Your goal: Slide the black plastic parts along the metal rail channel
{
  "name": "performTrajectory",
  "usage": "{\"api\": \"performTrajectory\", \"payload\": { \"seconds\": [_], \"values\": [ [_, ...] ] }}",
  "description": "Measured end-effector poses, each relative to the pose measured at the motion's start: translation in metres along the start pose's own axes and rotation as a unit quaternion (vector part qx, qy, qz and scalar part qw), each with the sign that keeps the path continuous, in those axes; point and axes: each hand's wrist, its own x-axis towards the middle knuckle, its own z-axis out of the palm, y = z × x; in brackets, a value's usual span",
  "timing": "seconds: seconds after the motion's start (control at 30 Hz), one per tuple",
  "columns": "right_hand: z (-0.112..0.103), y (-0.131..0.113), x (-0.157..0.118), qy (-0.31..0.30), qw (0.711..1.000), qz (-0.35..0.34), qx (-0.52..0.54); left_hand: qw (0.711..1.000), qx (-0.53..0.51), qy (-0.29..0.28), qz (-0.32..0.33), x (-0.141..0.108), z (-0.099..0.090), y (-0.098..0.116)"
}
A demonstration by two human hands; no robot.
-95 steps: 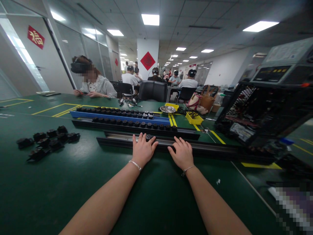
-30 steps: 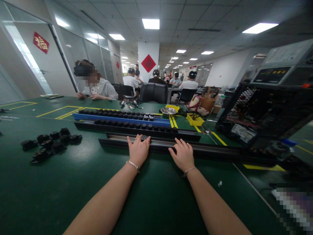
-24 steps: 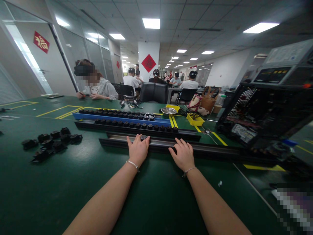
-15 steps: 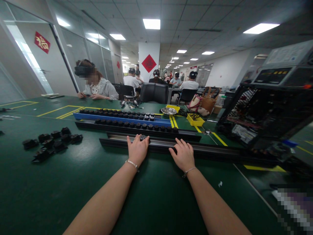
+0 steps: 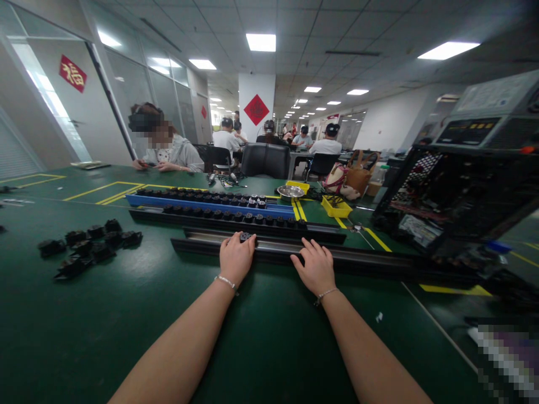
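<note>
My left hand (image 5: 236, 255) is closed around a small black module (image 5: 245, 237), which sits in the channel of the nearest long black rail (image 5: 362, 256). My right hand (image 5: 314, 264) rests on the same rail farther right, fingers apart, holding nothing. Just beyond lies a second black rail (image 5: 143, 217) carrying a row of black modules. Behind that, a blue rail (image 5: 189, 207) bears further modules. Several loose black modules (image 5: 101, 251) lie in a group on the green table (image 5: 160, 314) at the left.
An open computer case (image 5: 446, 196) stands on the right. Toward the back are a metal bowl (image 5: 290, 192) and a yellow tray (image 5: 336, 207). Across the table at the left sits a person (image 5: 177, 151). White scraps (image 5: 379, 317) lie right of my right forearm.
The fingers of my left hand have drawn closer together around the small module, which has shifted very slightly left. My right hand has stayed in place.
</note>
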Motion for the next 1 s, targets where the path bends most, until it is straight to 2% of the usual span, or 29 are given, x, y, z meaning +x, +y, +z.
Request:
{"api": "performTrajectory", "payload": {
  "seconds": [0.33, 1.0],
  "values": [
    [-0.0015, -0.0004, -0.0004, -0.002, 1.0, 0.001, 0.001, 0.999, 0.001, 0.035, -0.003, -0.0008, 0.0073, -0.0039],
    [0.0023, 0.0008, -0.0007, 0.01, 1.0, -0.003, -0.003, 0.999, 0.008, 0.031, -0.026, -0.0005, 0.0023, -0.0099]
  ]
}}
